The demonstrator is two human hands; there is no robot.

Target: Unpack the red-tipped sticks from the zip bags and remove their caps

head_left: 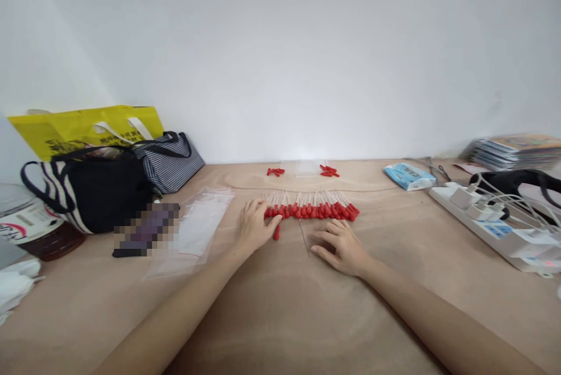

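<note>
A long row of droppers with red rubber bulbs (313, 211) lies on the table, their thin clear tubes pointing towards the wall. At the row's left end rests my left hand (256, 228), its thumb and fingers apart around the end bulbs. A single red bulb (276, 232) lies below that thumb. My right hand (342, 247) is low over the table just in front of the row's right part, fingers loosely spread with nothing visible in them. Between the hands lies a thin clear tube (304, 238), its tip near the row.
Two small groups of red bulbs (276, 172) lie at the back beside a clear bag (307, 168). Clear plastic bags (204, 226), a phone-like pixelated object (149, 229) and bags (100, 188) are left. A blue packet (408, 176) and power strip (495, 229) stand right.
</note>
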